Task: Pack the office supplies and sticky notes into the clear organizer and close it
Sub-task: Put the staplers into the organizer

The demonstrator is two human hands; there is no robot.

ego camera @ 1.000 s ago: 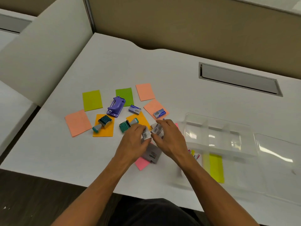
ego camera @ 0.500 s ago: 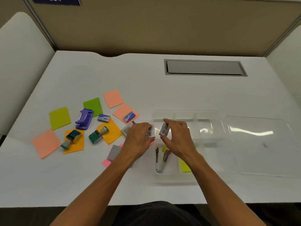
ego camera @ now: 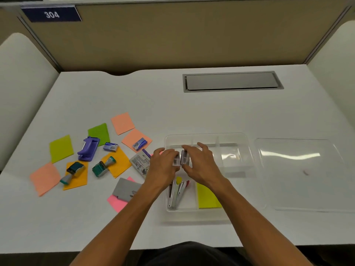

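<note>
The clear organizer (ego camera: 247,143) lies open on the white desk, its lid (ego camera: 299,175) flat to the right. Inside its front part are a stapler (ego camera: 175,192) and a yellow-green sticky pad (ego camera: 206,197). My left hand (ego camera: 163,167) pinches one small staple box (ego camera: 176,160) and my right hand (ego camera: 201,163) pinches another (ego camera: 184,157), side by side over the organizer's left part. Left of them lie orange, green and pink sticky notes (ego camera: 123,122), a purple hole punch (ego camera: 88,148), two teal stamps (ego camera: 102,167), and two blue staple boxes (ego camera: 140,144).
A printed card (ego camera: 141,162) and a grey card (ego camera: 126,189) lie just left of my left wrist. A grey cable hatch (ego camera: 232,81) is set into the desk at the back. Partition walls (ego camera: 172,35) stand behind and at both sides.
Both hands carried the small boxes rightward from the pile to above the organizer and brought them closer together. The view turned right, so the organizer sits more central.
</note>
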